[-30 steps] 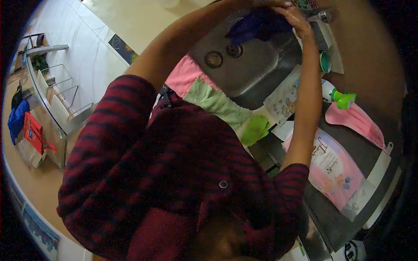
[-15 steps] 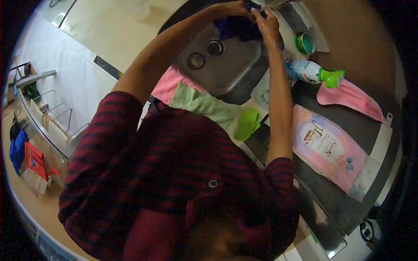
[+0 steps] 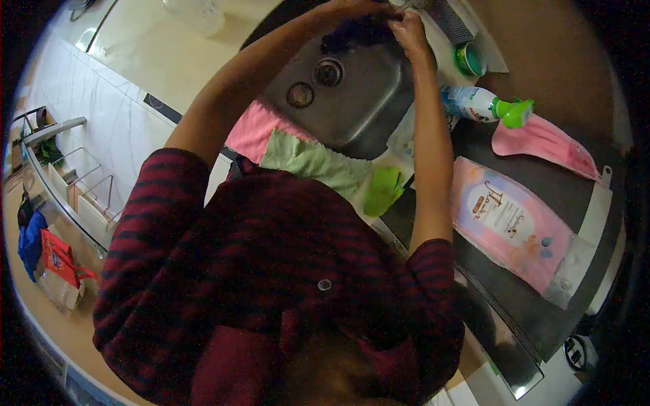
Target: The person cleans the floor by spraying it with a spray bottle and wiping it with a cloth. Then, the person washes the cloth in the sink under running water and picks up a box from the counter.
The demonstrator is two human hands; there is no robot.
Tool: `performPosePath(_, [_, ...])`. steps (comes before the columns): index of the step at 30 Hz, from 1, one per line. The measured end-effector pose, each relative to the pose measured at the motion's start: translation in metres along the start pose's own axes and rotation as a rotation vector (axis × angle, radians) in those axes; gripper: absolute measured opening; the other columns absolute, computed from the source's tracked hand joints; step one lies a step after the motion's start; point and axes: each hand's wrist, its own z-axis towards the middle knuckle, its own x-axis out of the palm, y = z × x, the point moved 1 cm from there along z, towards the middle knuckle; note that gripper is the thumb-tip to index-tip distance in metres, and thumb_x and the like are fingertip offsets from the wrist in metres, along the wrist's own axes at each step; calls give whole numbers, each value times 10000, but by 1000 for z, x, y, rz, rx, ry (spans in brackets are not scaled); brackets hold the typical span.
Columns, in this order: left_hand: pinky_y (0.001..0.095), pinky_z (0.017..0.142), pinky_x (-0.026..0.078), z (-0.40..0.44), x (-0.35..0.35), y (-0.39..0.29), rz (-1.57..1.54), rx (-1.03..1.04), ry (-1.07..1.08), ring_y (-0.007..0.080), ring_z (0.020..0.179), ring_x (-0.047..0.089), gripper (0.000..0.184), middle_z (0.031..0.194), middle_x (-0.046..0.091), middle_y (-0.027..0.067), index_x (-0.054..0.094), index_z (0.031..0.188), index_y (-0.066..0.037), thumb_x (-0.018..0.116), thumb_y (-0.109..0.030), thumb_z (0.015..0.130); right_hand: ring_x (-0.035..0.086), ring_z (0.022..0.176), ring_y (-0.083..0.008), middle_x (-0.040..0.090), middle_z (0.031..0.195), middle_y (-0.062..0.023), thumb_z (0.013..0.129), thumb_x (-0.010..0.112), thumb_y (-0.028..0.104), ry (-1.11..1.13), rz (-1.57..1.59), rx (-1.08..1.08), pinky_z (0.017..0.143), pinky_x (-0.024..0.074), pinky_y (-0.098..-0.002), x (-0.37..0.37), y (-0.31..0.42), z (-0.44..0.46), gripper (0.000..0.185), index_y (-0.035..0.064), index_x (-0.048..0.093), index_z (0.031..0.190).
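Observation:
At the top of the view, a dark blue cloth [image 3: 359,37] hangs into the far end of the metal sink [image 3: 365,88]. My left hand [image 3: 365,8] is closed on the upper part of this cloth, its fingers partly cut off by the frame's edge. Close against it, my right hand [image 3: 408,30] looks wet and is pinched shut where the cloth bunches up, below what seems to be the tap. The exact grip of both hands is small and partly hidden.
Pink cloth [image 3: 261,132] and light green cloth [image 3: 315,159] drape over the sink's near edge, beside a bright green piece [image 3: 384,191]. Right of my arm lie a spray bottle [image 3: 477,105], a green tub [image 3: 469,59], a pink glove-like item [image 3: 542,145] and a pastel pack [image 3: 508,227].
Both hands and the dark blue cloth have shifted slightly up in the view, so more is cut off at the top. The whole scene has tilted a little.

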Motion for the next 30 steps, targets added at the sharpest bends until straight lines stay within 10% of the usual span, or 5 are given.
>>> performPosePath(4, [353,822,410,13,0,79,-300,-17,-156,236,977,522,521,1059,563,139,554,1090,-8,595,-428,783,589,741,-228,582,829,-117,765,591,56,-229,931,78,694,479,-348,-1,35,11,285,17,557,1045])
performPosePath(10, [363,882,385,24,18,25,-279,228,189,246,1070,474,487,1175,506,128,489,1180,-21,528,-377,849,475,1090,-239,473,1152,-122,772,599,47,200,462,178,852,442,-430,-14,-12,10,630,65,259,1302])
performPosePath(20, [367,829,419,25,18,39,235,155,124,253,952,567,589,996,615,125,617,1005,-47,562,-569,739,570,792,-167,630,836,-61,619,717,63,-428,210,515,765,429,-272,-76,61,-28,209,26,664,818])
performPosePath(27, [370,786,429,44,-5,106,-23,343,25,227,874,578,410,906,624,105,618,970,-42,618,-393,757,560,883,-202,593,988,-87,652,686,37,-507,1076,555,795,438,-307,-86,3,-36,292,18,606,932])
performPosePath(30, [366,778,433,45,4,69,-33,348,-53,223,871,577,393,916,612,105,599,992,-41,627,-351,751,532,955,-180,572,1025,-81,676,665,56,-285,189,146,838,416,-305,-66,-22,-30,340,-6,570,997])
